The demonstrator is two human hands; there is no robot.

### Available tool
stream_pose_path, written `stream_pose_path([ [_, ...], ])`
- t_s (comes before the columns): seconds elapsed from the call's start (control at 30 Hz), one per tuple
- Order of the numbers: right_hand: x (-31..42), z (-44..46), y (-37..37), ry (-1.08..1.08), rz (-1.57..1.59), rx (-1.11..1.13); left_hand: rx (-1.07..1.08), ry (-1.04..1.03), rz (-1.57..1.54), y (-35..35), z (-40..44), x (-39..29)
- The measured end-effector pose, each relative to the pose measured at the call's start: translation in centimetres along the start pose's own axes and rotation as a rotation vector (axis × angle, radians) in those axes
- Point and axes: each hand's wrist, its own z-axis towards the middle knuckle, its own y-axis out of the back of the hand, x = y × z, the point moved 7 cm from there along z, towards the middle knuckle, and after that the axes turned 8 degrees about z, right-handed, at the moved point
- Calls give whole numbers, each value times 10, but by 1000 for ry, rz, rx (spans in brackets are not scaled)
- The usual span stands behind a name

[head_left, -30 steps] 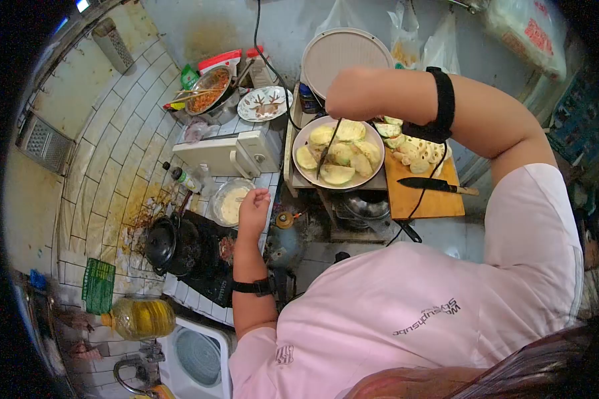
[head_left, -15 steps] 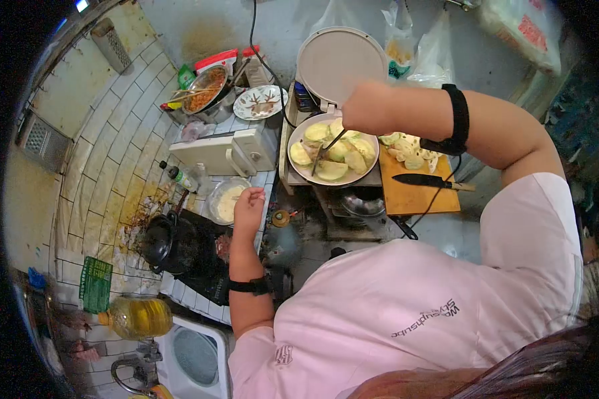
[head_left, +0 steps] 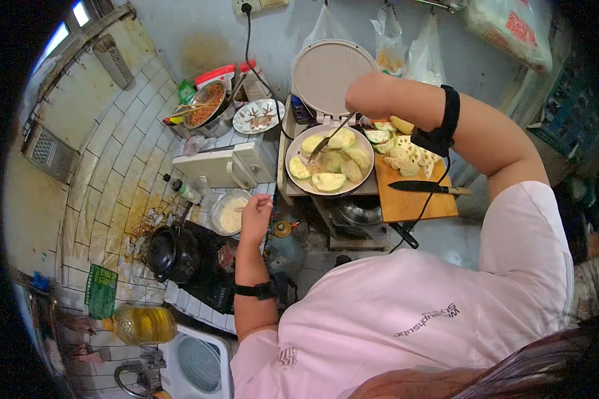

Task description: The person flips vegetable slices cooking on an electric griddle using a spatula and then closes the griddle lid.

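My right hand (head_left: 367, 93) is closed round a dark spatula (head_left: 321, 147), whose blade rests among pale, coated slices (head_left: 329, 181) in the round electric pan (head_left: 293, 174). The pan's lid (head_left: 335, 74) stands raised behind it. Beside the bowl of pale batter (head_left: 229, 214) is my left hand (head_left: 257, 211), its fingers bent together at the bowl's right edge; whether they grip anything is too small to tell.
Right of the pan, a cutting board (head_left: 416, 201) bears a knife (head_left: 419, 187) and lotus root slices (head_left: 406, 154). A black pot (head_left: 170, 253), an oil bottle (head_left: 143, 324) and a patterned plate (head_left: 259, 117) are on the left. A black cord crosses the board.
The spatula has shifted toward the upper left part of the pan, and its blade is turned differently among the slices. The camera view has shifted slightly. My left hand stays by the bowl.
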Motion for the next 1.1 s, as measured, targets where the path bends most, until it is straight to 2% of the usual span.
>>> stream_pose_path([
  [0.1,5,9,-8,55,6,57,7,43,-42,-1,-4,6],
  [0.17,0,14,-15,-43,109,98,10,41,-57,-1,-4,15],
  [0.4,6,50,-20,-79,210,148,-26,57,36,6,-16,9],
  [0.47,21,46,-7,-4,147,27,-14,54,69,6,-17,15],
  [0.57,22,34,7,79,23,4,-30,15,-69,9,-12,29],
  [0.63,12,39,1,55,-26,46,-53,42,-8,13,-18,16],
  [0.7,-6,36,12,-106,169,-149,-50,26,-42,16,-17,21],
  [0.73,-6,37,14,-95,160,-142,-47,5,-67,17,-20,23],
  [0.8,14,33,23,213,-132,-203,-54,25,-61,18,-18,25],
  [1.03,38,38,25,294,-335,-176,-80,16,-68,16,-17,29],
  [1.1,46,40,19,395,-389,-153,-80,18,-49,17,-17,28],
])
